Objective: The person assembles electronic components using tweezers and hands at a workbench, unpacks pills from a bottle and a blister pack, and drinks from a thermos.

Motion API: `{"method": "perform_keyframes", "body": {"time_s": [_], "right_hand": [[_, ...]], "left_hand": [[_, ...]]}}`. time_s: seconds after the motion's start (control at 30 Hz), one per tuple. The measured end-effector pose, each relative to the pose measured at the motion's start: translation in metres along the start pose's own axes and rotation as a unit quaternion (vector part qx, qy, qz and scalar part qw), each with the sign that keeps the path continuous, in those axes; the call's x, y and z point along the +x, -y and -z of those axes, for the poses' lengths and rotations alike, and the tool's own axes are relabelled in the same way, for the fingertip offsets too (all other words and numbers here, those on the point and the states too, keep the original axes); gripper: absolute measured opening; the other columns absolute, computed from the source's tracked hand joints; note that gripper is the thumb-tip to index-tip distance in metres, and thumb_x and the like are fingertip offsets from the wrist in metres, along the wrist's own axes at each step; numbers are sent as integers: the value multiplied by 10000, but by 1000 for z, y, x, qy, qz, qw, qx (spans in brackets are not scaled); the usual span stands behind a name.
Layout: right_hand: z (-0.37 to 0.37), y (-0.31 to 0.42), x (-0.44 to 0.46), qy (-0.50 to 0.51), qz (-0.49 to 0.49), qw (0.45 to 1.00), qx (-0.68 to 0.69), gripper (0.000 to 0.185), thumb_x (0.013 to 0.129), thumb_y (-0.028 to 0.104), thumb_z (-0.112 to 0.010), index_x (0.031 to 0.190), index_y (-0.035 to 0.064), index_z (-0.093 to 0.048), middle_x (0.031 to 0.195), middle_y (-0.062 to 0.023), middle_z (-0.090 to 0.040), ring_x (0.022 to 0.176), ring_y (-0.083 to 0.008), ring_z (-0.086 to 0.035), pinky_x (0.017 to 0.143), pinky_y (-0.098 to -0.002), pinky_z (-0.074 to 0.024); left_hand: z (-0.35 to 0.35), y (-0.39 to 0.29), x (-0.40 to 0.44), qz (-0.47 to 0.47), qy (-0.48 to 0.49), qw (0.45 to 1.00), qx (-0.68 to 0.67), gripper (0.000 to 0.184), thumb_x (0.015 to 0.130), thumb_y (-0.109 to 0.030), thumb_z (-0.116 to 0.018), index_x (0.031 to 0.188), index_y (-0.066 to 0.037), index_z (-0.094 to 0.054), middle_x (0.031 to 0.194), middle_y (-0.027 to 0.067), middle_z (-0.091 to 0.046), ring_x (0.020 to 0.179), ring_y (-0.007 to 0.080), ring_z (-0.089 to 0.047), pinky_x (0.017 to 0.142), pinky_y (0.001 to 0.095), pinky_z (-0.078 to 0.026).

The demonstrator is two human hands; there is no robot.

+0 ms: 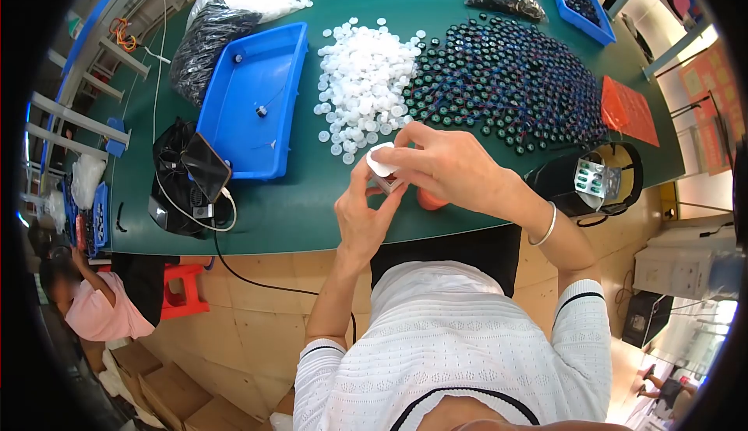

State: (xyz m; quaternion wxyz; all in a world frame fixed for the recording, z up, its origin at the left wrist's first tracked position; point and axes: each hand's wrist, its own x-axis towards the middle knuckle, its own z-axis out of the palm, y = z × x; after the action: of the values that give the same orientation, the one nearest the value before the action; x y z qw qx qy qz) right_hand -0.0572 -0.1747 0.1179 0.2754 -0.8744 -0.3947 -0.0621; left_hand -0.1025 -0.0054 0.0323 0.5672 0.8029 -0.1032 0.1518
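My left hand (361,217) is closed around a small box-like piece (387,185) with pale edges and a reddish inside, at the table's near edge. Above it, my right hand (463,172) pinches a white round piece (379,161), which meets or overlaps the top of the small box. Fingers cover much of both. Under my right palm shows part of an orange-red round object (431,199). Just beyond my hands lies a heap of white translucent discs (366,80). To its right spreads a large pile of dark round parts with wires (506,80).
A blue tray (253,127) holding a few small parts stands left, beside a phone (206,167) with a cable. A black bag (545,181) with a pill blister pack sits right, near a red sheet (629,111). A person in pink (109,306) is at far left.
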Motion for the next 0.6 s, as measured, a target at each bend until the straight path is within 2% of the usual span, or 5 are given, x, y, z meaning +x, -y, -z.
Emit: {"method": "perform_keyframes", "body": {"time_s": [0.07, 0.33, 0.43, 0.57, 0.6], "right_hand": [[3, 2, -1, -1, 23, 1000, -20, 411, 719, 73, -703, 1104, 194, -622, 990, -54, -583, 719, -212, -633, 546, -300, -513], [2, 3, -5, -4, 73, 994, -85, 545, 654, 30, -695, 1160, 206, -591, 1017, -57, -574, 720, -200, -628, 532, -282, -515], [2, 4, -5, -5, 75, 995, -63, 557, 633, 35, -709, 1153, 199, -596, 1018, -62, -574, 793, -216, -618, 561, -297, -523], [-6, 2, -4, -44, 116, 992, -12, 502, 670, 39, -711, 1153, 105, -590, 1086, -60, -578, 942, -268, -567, 752, -355, -508], [-5, 0, -5, -39, 127, 991, -11, 471, 708, 36, -690, 1164, 73, -576, 1089, -72, -587, 936, -276, -573, 796, -364, -492]], "left_hand": [[-2, 0, 1, -17, -31, 999, -7, 575, 763, -72, -763, 1260, -36, -476, 1040, 150, -670, 881, 243, -689, 719, 332, -581], [0, -5, 2, -20, -28, 999, -10, 607, 753, -66, -769, 1275, -34, -462, 1054, 160, -664, 914, 250, -682, 732, 339, -582], [1, -7, 2, -9, -22, 1000, -8, 613, 748, -58, -768, 1280, -38, -463, 1049, 160, -666, 915, 249, -681, 733, 338, -580], [4, -9, 1, -1, -11, 1000, -1, 695, 729, -18, -751, 1342, -57, -424, 1028, 160, -672, 890, 237, -684, 727, 323, -570], [4, -11, 2, -10, -12, 1000, -2, 695, 729, -18, -751, 1342, -57, -424, 1028, 160, -672, 890, 237, -684, 727, 323, -570]]}}
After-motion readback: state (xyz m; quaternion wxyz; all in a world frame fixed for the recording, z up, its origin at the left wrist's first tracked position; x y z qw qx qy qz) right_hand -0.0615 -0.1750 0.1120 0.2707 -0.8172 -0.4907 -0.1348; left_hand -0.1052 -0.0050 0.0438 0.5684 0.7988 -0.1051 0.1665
